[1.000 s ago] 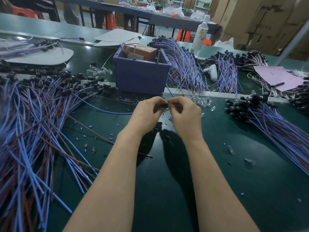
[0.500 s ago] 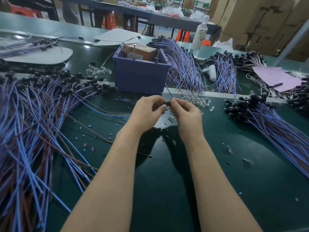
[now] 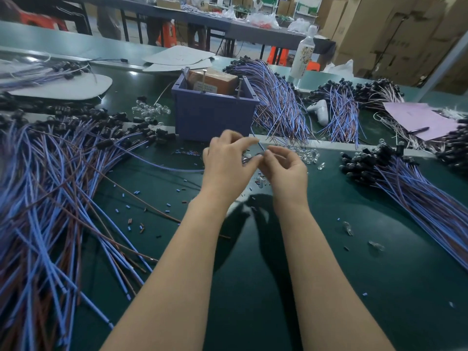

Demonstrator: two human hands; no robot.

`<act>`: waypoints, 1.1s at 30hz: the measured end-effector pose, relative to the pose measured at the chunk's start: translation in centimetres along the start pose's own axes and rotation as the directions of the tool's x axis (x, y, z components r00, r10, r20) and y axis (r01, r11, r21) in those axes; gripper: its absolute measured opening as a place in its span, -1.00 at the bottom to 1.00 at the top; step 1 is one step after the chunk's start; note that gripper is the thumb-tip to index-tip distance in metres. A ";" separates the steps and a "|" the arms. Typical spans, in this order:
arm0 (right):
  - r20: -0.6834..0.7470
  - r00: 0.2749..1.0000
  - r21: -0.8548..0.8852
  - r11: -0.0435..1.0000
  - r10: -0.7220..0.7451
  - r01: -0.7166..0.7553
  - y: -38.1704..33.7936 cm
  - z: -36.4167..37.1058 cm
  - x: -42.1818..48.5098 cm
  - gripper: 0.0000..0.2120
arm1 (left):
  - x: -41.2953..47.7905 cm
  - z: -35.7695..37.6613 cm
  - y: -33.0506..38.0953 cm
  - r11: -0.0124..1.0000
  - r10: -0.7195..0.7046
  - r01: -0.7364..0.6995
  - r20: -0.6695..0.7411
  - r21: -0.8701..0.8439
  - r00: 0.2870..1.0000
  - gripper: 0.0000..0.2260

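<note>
- Your left hand (image 3: 228, 160) and your right hand (image 3: 286, 171) are raised together over the middle of the green mat (image 3: 329, 274), just in front of the blue bin (image 3: 215, 117), with their fingertips almost touching.
- Your left hand has its fingers curled, and the thumb and forefinger are pinched on a thin blue wire (image 3: 258, 146).
- Your right hand pinches the same wire's lower end between thumb and forefinger. Its other fingers are loosely curled and hold nothing.
- The short stretch of wire that shows slants between the two hands, from the left thumb down to the right fingertips.
- A small shiny piece (image 3: 247, 158) sits at your left fingertips, just beside the wire. It is too blurred to name.
- A long wire (image 3: 162, 168) lies across the mat from the left and ends at your left hand. You cannot tell from here whether it is the one you hold.
- On the left, a wide heap of wires (image 3: 50, 198), blue and brown, fans towards you, with its black caps at the far end.
- On the right, a second bundle (image 3: 417, 193) lies with its black caps towards the middle.
- A scatter of clear beads (image 3: 307, 155) lies just beyond your right hand.
- The bin holds a brown carton (image 3: 212, 82).
- Far right are a bottle (image 3: 302, 57) and a pink sheet (image 3: 420, 117) with a pen (image 3: 417, 130) on it.
</note>
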State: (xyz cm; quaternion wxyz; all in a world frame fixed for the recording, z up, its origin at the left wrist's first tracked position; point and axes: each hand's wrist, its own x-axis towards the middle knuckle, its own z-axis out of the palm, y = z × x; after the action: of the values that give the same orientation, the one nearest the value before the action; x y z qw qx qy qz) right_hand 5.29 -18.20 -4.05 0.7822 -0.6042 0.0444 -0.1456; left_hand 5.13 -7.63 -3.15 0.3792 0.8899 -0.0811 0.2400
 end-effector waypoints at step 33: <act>0.269 0.899 -0.655 0.619 -0.345 0.434 0.1 0.9 -1.3 -0.81 | 0.5 2.6 -0.1 0.456 -0.389 0.270 0.083 -0.848 0.917 -0.84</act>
State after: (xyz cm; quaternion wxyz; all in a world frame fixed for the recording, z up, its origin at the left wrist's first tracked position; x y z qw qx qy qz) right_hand 4.31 -16.98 -4.08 0.4442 -0.8569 -0.0817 -0.2483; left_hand 6.54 -9.41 -4.49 0.8052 0.5746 0.0104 0.1464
